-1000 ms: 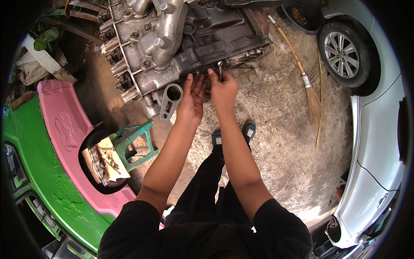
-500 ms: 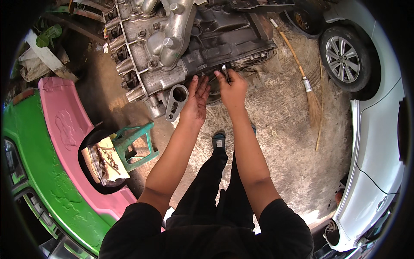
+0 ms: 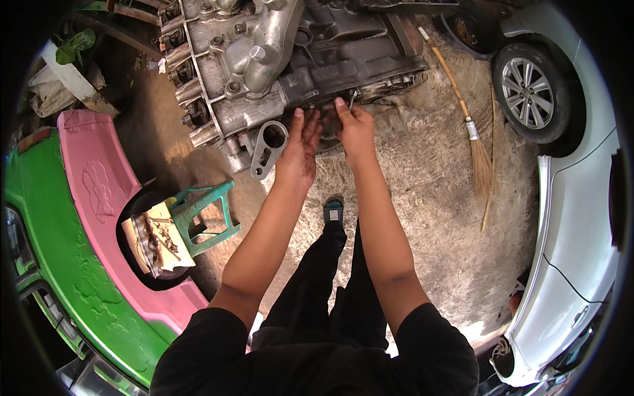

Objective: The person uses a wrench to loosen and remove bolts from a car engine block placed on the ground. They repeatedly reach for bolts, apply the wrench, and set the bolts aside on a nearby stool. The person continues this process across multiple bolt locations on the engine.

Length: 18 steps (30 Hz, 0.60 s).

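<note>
On the floor's (image 3: 449,257) left side, a green stool (image 3: 181,230) and a pink-and-green vehicle (image 3: 86,244); on its right, a broom (image 3: 478,152) and a silver car (image 3: 568,237). At the engine's (image 3: 323,69) near-left corner a grey bracket (image 3: 258,152) juts beside my left hand (image 3: 300,150), fingers extended, any pinch indiscernible. At the near edge, my right hand (image 3: 358,136) grips a wrench (image 3: 352,97). Compared with one second earlier, my hands lie slightly farther apart.

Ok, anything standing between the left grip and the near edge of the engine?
Nothing visible: the left grip has its fingertips up at the near edge of the engine. The gray bracket sits close on its left, beside the hand rather than in front. Below the edge is hidden.
</note>
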### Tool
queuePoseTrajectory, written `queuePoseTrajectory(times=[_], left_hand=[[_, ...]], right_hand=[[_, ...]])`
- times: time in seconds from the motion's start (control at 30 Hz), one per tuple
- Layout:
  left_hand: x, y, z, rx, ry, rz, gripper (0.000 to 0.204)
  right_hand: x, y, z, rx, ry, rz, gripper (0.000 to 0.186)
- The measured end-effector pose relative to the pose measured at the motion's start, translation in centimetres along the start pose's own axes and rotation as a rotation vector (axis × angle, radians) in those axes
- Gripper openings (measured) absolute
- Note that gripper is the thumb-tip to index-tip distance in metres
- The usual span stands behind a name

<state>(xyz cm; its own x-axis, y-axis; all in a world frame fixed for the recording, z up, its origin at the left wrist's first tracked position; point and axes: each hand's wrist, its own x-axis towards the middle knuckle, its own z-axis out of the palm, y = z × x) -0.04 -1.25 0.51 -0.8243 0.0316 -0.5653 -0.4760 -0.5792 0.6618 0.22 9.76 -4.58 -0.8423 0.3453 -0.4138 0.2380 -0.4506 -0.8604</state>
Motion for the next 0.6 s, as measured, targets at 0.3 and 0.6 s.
queuePoseTrajectory(times=[0.3,0.6], left_hand=[[0.1,-0.2,0.0,0.010,0.027,0.016,0.047],[0.0,-0.3,0.2,-0.007,0.043,0.050,0.046]], right_hand=[[-0.2,-0.1,0.1,-0.218,0.088,-0.213,0.027],[-1.2,-0.6,0.3,-0.363,0.160,-0.289,0.028]])
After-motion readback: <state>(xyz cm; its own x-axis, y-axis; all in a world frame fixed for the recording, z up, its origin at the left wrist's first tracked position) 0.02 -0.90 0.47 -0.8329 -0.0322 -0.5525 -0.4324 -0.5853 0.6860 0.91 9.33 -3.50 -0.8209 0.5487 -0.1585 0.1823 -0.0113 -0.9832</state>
